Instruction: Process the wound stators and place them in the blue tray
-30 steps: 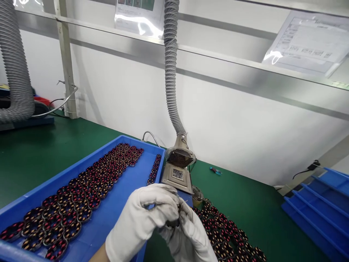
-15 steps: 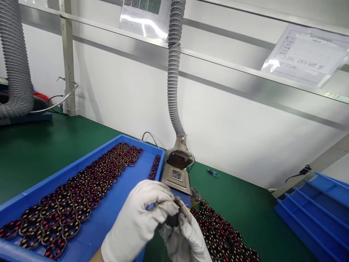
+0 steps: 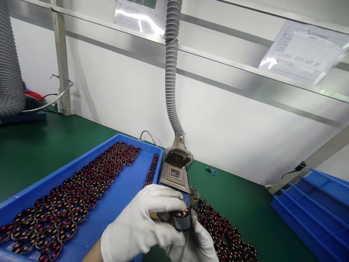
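In front of me, both white-gloved hands meet around one ring-shaped part (image 3: 181,220) with a smooth dark outer wall and copper-coloured segments along its top. My left hand (image 3: 144,222) grips it from the left, fingers over the upper edge and thumb below. From the right and underneath, my right hand (image 3: 197,238) closes on the same part; some of its fingers are hidden. Beyond the hands stands a bench unit with a metal top plate (image 3: 174,177) and a square speckled window. To the right, many similar rings (image 3: 223,233) lie heaped on the green table.
A blue tray (image 3: 114,196) at left holds rows of similar rings. A grey duct (image 3: 171,72) ends in a round hood (image 3: 178,156) over the metal plate. Small cutters (image 3: 211,170) lie behind. Blue stacked trays (image 3: 313,214) stand at right on the green table (image 3: 240,196).
The ring has turned so its smooth outer wall faces me, and it sits slightly farther right. My left fingers have shifted to lie along its top. The view has moved slightly.
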Action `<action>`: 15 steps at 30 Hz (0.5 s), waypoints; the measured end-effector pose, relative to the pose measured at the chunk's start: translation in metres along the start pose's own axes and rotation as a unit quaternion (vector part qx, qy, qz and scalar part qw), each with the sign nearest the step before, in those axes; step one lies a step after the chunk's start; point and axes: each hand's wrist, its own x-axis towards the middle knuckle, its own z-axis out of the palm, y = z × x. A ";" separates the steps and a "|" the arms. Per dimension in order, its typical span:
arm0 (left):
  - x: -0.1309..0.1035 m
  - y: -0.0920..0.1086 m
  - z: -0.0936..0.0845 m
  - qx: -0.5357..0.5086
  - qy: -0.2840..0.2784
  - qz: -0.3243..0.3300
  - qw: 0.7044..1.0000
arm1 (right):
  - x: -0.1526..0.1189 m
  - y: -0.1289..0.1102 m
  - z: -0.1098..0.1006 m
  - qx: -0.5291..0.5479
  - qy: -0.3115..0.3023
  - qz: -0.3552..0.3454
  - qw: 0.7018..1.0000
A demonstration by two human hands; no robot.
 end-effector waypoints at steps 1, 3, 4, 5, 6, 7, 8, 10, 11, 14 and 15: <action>-0.001 -0.003 0.000 -0.026 -0.007 -0.026 0.999 | 0.000 0.001 0.001 0.018 -0.002 0.001 1.000; -0.005 -0.007 0.000 -0.069 -0.006 -0.079 0.994 | 0.001 0.001 0.005 0.040 -0.014 0.009 0.999; -0.006 -0.009 0.002 -0.089 0.008 -0.098 0.991 | 0.002 0.001 0.008 0.046 -0.023 0.015 0.999; -0.007 -0.010 0.004 -0.113 0.030 -0.109 0.987 | 0.002 0.001 0.011 0.051 -0.030 0.022 0.998; -0.008 -0.010 0.006 -0.141 0.057 -0.119 0.981 | 0.002 0.000 0.014 0.054 -0.036 0.029 0.998; -0.008 -0.009 0.008 -0.168 0.084 -0.130 0.974 | 0.002 -0.001 0.017 0.052 -0.040 0.034 0.997; -0.007 -0.009 0.010 -0.190 0.106 -0.144 0.965 | 0.001 -0.002 0.020 0.052 -0.042 0.038 0.997; -0.005 -0.006 0.009 -0.209 0.154 -0.173 0.950 | -0.001 -0.006 0.023 0.054 -0.043 0.045 0.997; -0.005 -0.005 0.007 -0.204 0.176 -0.189 0.944 | -0.002 -0.008 0.024 0.060 -0.043 0.048 0.996; -0.003 0.000 -0.002 -0.168 0.154 -0.229 0.946 | -0.004 -0.013 0.023 0.081 -0.046 0.050 0.994; -0.002 0.001 -0.005 -0.156 0.110 -0.256 0.948 | -0.004 -0.014 0.021 0.085 -0.043 0.047 0.994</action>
